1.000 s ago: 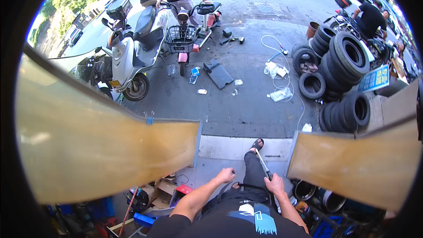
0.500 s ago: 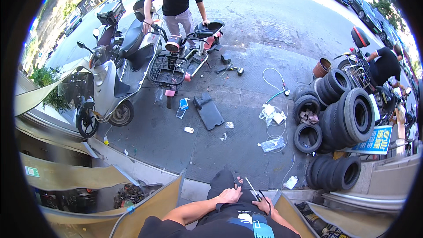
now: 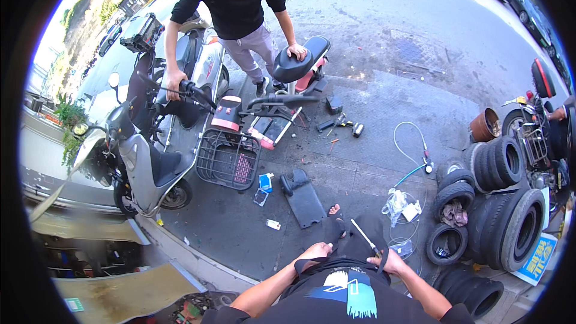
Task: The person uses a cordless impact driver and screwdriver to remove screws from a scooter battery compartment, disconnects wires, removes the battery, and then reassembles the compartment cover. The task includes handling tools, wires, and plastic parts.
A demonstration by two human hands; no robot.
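Observation:
My left hand [image 3: 316,251] is closed at the waist, pinching what looks like a black strap [image 3: 300,262] against my dark clothing. In my right hand [image 3: 393,261], held at the other side of the waist, is a screwdriver [image 3: 364,235]. Its long pale shaft points up and forward to the left, and its handle is mostly hidden by the fingers. Another dark strap [image 3: 382,259] passes by that hand. Ahead, a pink electric scooter with a black wire basket [image 3: 228,159] is steadied by another person [image 3: 240,12], one hand on the handlebar and one on the seat.
A black panel [image 3: 304,201] lies on the ground ahead, near blue packets [image 3: 265,183]. Beyond it are a cordless drill [image 3: 356,129] and small tools. Stacked tyres [image 3: 522,228] and an air hose with gauge [image 3: 428,167] are on the right; a silver scooter [image 3: 144,162] stands left.
My hands have moved apart, the left now pinching a strap. I have moved forward, so the scooter and black panel appear closer. The other person's hand now rests on the seat's upright part.

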